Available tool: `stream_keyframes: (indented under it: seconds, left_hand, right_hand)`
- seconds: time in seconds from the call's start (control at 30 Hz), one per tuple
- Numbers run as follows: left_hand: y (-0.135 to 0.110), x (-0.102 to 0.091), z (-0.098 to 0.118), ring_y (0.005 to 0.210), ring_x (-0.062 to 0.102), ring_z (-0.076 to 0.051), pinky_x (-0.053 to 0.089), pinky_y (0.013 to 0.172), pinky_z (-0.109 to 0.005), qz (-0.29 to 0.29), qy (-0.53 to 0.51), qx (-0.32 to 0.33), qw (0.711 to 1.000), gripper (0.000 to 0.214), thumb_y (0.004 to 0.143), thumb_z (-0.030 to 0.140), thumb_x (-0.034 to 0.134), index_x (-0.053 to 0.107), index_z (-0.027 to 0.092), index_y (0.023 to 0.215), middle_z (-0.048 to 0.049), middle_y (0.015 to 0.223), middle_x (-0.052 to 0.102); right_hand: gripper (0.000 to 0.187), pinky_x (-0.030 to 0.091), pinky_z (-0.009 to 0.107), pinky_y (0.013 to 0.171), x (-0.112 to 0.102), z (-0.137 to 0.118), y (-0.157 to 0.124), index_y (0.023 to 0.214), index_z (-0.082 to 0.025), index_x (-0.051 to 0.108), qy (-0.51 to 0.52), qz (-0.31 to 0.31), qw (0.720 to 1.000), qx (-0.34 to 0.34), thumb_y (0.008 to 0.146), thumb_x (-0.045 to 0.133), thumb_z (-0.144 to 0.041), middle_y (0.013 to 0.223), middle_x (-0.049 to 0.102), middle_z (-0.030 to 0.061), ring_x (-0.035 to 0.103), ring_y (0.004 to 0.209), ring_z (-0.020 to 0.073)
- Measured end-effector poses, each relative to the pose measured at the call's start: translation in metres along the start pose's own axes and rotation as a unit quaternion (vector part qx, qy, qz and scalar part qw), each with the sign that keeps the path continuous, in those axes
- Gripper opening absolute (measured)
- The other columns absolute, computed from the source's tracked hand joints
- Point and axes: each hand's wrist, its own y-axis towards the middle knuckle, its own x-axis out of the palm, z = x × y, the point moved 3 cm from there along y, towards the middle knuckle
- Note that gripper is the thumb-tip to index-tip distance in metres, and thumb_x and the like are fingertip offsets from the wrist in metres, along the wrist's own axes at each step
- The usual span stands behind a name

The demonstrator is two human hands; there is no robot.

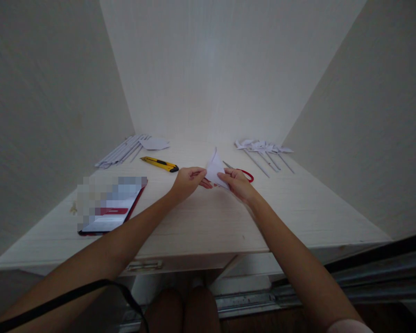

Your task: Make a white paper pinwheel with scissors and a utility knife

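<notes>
A small folded white paper stands between my two hands over the middle of the white desk. My left hand pinches its left lower edge with closed fingers. My right hand grips its right side, fingers curled. Red-handled scissors lie just behind my right hand, partly hidden by it.
A yellow utility knife lies left of the hands. Rolled paper sticks and a paper sheet sit at the back left. Several finished paper pinwheels lie at the back right. A tablet rests at the front left. Walls close in on three sides.
</notes>
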Motion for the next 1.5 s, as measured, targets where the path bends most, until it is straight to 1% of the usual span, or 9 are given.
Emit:
stream_keyframes:
  seconds: [0.43, 0.7, 0.93, 1.03, 1.13, 1.23, 1.33, 1.4, 1.5]
  left_hand:
    - [0.000, -0.002, -0.001, 0.053, 0.065, -0.017, 0.057, 0.057, -0.027, 0.000, -0.007, -0.020, 1.000, 0.020, 0.067, 0.022, 0.064, 0.058, 0.004, 0.077, -0.0067, 0.056, 0.066]
    - [0.003, -0.007, -0.004, 0.057, 0.066, -0.018, 0.058, 0.061, -0.029, 0.005, -0.003, -0.023, 1.000, 0.022, 0.068, 0.025, 0.064, 0.059, 0.005, 0.076, -0.0069, 0.061, 0.067]
    - [-0.001, -0.004, -0.003, 0.057, 0.066, -0.018, 0.057, 0.060, -0.028, -0.016, 0.042, -0.002, 0.999, 0.021, 0.071, 0.025, 0.060, 0.059, 0.006, 0.078, -0.0064, 0.061, 0.067]
    - [-0.006, 0.001, -0.001, 0.058, 0.067, -0.017, 0.057, 0.060, -0.027, -0.066, 0.111, 0.026, 0.991, 0.022, 0.077, 0.027, 0.054, 0.060, 0.007, 0.082, -0.0067, 0.062, 0.067]
    - [-0.014, 0.008, 0.007, 0.057, 0.066, -0.015, 0.055, 0.056, -0.023, -0.100, 0.209, 0.097, 0.968, 0.022, 0.081, 0.027, 0.048, 0.061, 0.009, 0.082, -0.0067, 0.063, 0.068]
    - [-0.023, 0.014, 0.019, 0.057, 0.066, -0.012, 0.053, 0.055, -0.019, -0.096, 0.311, 0.207, 0.923, 0.020, 0.083, 0.022, 0.045, 0.060, 0.010, 0.080, -0.0061, 0.064, 0.068]
    - [-0.031, 0.018, 0.028, 0.057, 0.066, -0.010, 0.052, 0.057, -0.017, -0.070, 0.351, 0.283, 0.890, 0.017, 0.084, 0.018, 0.044, 0.059, 0.011, 0.081, -0.0042, 0.065, 0.068]
    - [-0.033, 0.019, 0.030, 0.058, 0.066, -0.010, 0.052, 0.058, -0.016, -0.064, 0.354, 0.308, 0.881, 0.015, 0.083, 0.017, 0.045, 0.059, 0.012, 0.082, -0.0037, 0.066, 0.069]
    - [-0.032, 0.018, 0.031, 0.058, 0.066, -0.010, 0.052, 0.057, -0.016, -0.072, 0.338, 0.294, 0.891, 0.016, 0.083, 0.017, 0.045, 0.059, 0.011, 0.082, -0.0044, 0.065, 0.069]
  right_hand:
    - [0.019, 0.044, 0.023, 0.061, 0.001, -0.003, -0.002, 0.079, -0.018, 0.063, -0.005, 0.001, 1.000, 0.010, 0.061, 0.068, -0.026, 0.069, 0.067, 0.0004, 0.060, 0.061, 0.0114]
    - [0.024, 0.040, 0.021, 0.052, -0.009, -0.004, -0.003, 0.083, -0.014, 0.062, -0.083, -0.028, 0.996, 0.023, 0.064, 0.068, -0.026, 0.071, 0.066, 0.0033, 0.058, 0.054, 0.0095]
    - [0.027, 0.044, 0.022, 0.063, -0.010, -0.010, -0.005, 0.082, -0.016, 0.063, -0.061, -0.033, 0.998, 0.008, 0.060, 0.072, -0.029, 0.077, 0.068, 0.0026, 0.060, 0.064, 0.0105]
    - [0.032, 0.046, 0.025, 0.070, -0.006, -0.020, -0.007, 0.088, -0.017, 0.063, -0.020, -0.005, 0.999, -0.048, 0.064, 0.068, -0.037, 0.084, 0.068, 0.0044, 0.061, 0.070, 0.0115]
    - [0.034, 0.048, 0.031, 0.075, 0.000, -0.032, -0.012, 0.090, -0.016, 0.061, -0.003, 0.027, 0.994, -0.102, 0.067, 0.065, -0.040, 0.084, 0.069, 0.0069, 0.064, 0.076, 0.0155]
    - [0.030, 0.050, 0.034, 0.074, 0.007, -0.044, -0.019, 0.090, -0.016, 0.061, -0.005, 0.066, 0.986, -0.154, 0.067, 0.067, -0.035, 0.085, 0.069, 0.0071, 0.065, 0.077, 0.0178]
    - [0.025, 0.052, 0.034, 0.072, 0.014, -0.054, -0.024, 0.088, -0.016, 0.062, -0.005, 0.080, 0.978, -0.193, 0.068, 0.066, -0.030, 0.085, 0.069, 0.0066, 0.066, 0.076, 0.0180]
    - [0.021, 0.052, 0.033, 0.070, 0.016, -0.057, -0.025, 0.085, -0.017, 0.062, -0.001, 0.078, 0.977, -0.200, 0.069, 0.066, -0.029, 0.082, 0.070, 0.0051, 0.066, 0.073, 0.0171]
    - [0.019, 0.052, 0.032, 0.070, 0.015, -0.057, -0.025, 0.083, -0.018, 0.062, 0.030, 0.054, 0.983, -0.176, 0.067, 0.068, -0.028, 0.078, 0.069, 0.0030, 0.066, 0.071, 0.0165]
